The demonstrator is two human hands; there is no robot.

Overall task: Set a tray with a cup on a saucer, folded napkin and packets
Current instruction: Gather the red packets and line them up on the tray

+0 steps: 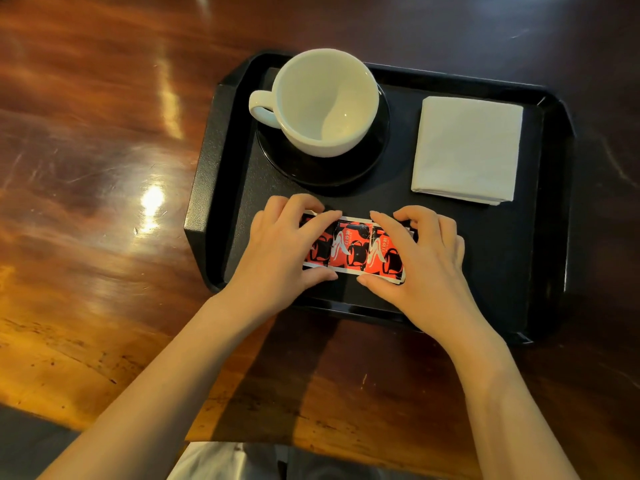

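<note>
Both hands are on a row of red-and-black packets [349, 249] lying flat on the black tray [550, 216], near its front edge. Left hand [280, 252]: fingers curled over the far edge of the leftmost packet, thumb on the near edge, a loose pinch across it. Right hand [420, 258]: same on the rightmost packet, fingers draped over the top, thumb at the near edge. The middle packet sits uncovered between the hands. The packets overlap slightly, about three; can't confirm the count under the palms.

Handling, as a guess: the packets look light, thin, crinkly and flexible with loose contents, so they slide easily on the tray and bend if squeezed. Best taken by the short edges or nudged flat with the fingertips, not gripped hard.

Just beyond the left hand is the white cup [323, 102] on a black saucer [329, 171], handle pointing left. Likely ceramic: rigid, heavier, breakable; lift by the handle or the saucer rim. Beyond the right hand is the folded white napkin [467, 148], soft, light, easily unfolded.

Hidden or unclear: packet ends under both hands; the print is too small to read; the saucer blends into the dark tray; the far saucer rim is behind the cup. The wooden surface [104, 168] shows glare. Pale clothing is cut off at the bottom.
</note>
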